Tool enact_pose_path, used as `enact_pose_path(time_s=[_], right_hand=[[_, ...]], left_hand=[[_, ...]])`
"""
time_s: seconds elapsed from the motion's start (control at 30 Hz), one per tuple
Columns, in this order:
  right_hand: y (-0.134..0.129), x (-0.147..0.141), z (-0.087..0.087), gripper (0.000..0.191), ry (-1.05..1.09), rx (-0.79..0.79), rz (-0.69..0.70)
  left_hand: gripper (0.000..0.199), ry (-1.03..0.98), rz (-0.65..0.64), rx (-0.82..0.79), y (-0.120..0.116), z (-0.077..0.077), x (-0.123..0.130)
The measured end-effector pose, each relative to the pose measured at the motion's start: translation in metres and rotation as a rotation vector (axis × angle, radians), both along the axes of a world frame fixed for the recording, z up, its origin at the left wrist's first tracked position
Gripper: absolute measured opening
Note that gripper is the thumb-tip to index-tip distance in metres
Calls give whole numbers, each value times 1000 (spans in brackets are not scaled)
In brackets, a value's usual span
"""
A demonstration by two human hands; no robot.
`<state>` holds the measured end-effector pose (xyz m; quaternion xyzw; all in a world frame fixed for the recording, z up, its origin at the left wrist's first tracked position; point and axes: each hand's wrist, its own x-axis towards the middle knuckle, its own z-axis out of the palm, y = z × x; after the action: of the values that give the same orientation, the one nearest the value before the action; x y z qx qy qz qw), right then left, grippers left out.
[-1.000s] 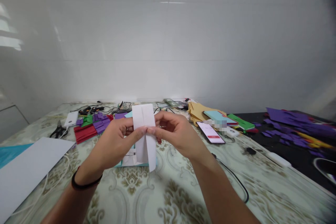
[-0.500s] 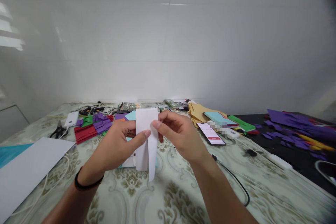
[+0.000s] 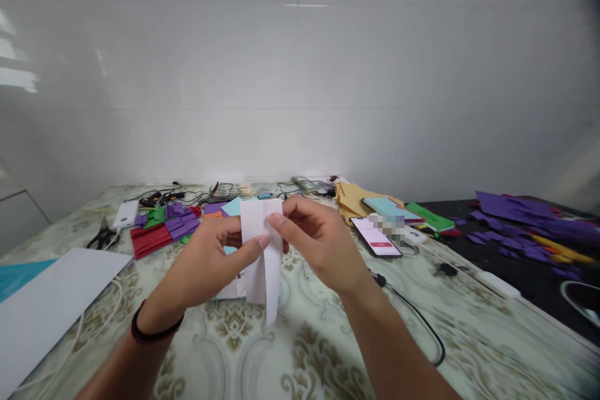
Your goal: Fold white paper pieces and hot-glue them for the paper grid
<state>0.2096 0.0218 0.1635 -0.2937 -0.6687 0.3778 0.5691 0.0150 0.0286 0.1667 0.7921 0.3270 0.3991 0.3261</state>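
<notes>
Tablecloth [image 3: 253, 362], white paper [image 3: 254, 276], illegibly lettered phone [image 3: 375, 235]

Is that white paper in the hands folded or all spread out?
Folded, but not pressed flat: the white paper, held in the left hand and right hand, has a long flap whose lower end hangs loose.

The thumb of my right hand [image 3: 323, 240], which met that of my left hand [image 3: 210, 259] on the white paper [image 3: 255, 269], now sits higher, nearer its top edge; the paper has dropped slightly (a small blue item [image 3: 265, 196] shows beyond).
</notes>
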Motion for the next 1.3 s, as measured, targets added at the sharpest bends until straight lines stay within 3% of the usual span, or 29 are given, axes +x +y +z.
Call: enact_pose_path(time_s=[0.3,0.9,1.13,1.3], right_hand=[[1,-2,-2,29,-44,45,-2],[1,-2,1,25,64,63,32],[5,-2,1,27,-122,-67,90],[5,-3,-2,36,-163,-118,73]], left_hand=[[25,-122,-8,-43,2,-2,-1],[20,-76,-57,-39,0,1,0],[18,-271,125,21,3,0,-4],[16,-294,149,28,3,2,-5]])
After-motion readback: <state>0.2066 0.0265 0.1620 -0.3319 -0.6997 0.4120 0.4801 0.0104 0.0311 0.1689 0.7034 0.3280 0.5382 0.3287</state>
